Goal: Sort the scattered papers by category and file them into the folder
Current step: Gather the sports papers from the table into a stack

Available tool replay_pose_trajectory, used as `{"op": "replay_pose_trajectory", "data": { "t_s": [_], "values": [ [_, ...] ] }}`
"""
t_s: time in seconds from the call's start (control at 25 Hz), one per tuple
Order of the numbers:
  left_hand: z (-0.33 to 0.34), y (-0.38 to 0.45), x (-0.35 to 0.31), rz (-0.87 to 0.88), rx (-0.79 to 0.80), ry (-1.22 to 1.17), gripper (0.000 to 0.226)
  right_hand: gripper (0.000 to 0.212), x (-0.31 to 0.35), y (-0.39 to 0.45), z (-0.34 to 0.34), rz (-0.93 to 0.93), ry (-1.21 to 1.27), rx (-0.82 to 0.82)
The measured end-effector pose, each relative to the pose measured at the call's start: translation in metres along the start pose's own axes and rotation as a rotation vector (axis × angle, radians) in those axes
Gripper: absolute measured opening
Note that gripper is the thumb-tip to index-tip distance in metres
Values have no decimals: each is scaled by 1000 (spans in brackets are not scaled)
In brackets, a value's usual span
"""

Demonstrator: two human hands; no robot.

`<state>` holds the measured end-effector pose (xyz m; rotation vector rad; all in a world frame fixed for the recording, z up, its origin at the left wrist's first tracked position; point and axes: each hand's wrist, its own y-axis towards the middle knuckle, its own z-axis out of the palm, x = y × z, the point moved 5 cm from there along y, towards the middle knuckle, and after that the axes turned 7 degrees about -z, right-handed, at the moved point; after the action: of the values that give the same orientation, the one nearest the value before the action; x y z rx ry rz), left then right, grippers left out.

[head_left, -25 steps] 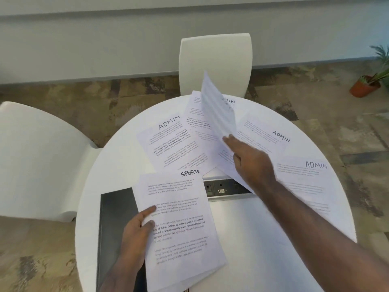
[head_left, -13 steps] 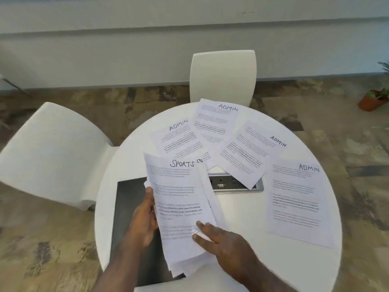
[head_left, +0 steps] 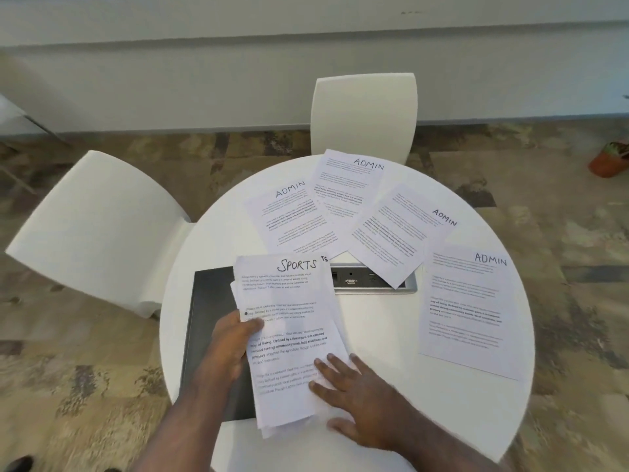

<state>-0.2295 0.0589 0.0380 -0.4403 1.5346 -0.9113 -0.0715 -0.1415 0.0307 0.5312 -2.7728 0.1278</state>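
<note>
On the round white table (head_left: pixel 391 335) the left hand (head_left: pixel 228 349) grips the SPORTS stack (head_left: pixel 292 338), long axis near-to-far, right hand (head_left: pixel 354 393) flat on it, over the black folder (head_left: pixel 211 321) just left

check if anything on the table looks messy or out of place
The SPORTS stack is uneven, lower sheets poking out at its edges. One ADMIN sheet hangs over the table's power socket. The four ADMIN sheets lie fanned and askew, three overlapping. No damage shows.
</note>
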Motion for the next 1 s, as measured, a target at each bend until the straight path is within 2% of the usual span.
{"op": "replay_pose_trajectory", "data": {
  "t_s": [0.08, 0.12, 0.2, 0.24, 0.32, 0.44, 0.56, 0.72, 0.8, 0.88, 1.0],
  "values": [
    [0, -3, -4, 26, 53, -3, 24, 84, -14, -2, 2, 186, 242, 47],
    [1, -5, -7, 46, 90, -4, 25, 93, -27, -2, -4, 333, 395, -15],
    [5, -9, -15, 79, 177, -19, 28, 106, -59, 0, -22, 663, 776, -268],
    [9, -13, -20, 93, 225, -28, 30, 106, -74, 1, -30, 759, 1012, -387],
    [21, -22, -31, 133, 318, -18, 31, 91, -93, 3, -39, 744, 1439, -491],
    [37, -31, -43, 173, 362, 9, 32, 63, -94, -1, -49, 661, 1869, -409],
    [54, -37, -48, 230, 358, 32, 47, 54, -94, -10, -47, 717, 1840, -359],
    [69, -38, -50, 289, 362, 23, 80, 44, -94, -18, -59, 752, 1624, -446],
    [72, -36, -51, 310, 355, 45, 73, 35, -97, -21, -72, 727, 1551, -543],
    [75, -35, -54, 320, 337, 85, 58, 28, -102, -23, -84, 717, 1453, -628],
    [80, -34, -54, 331, 323, 90, 46, 32, -106, -27, -93, 726, 1315, -721]
  ]
}}
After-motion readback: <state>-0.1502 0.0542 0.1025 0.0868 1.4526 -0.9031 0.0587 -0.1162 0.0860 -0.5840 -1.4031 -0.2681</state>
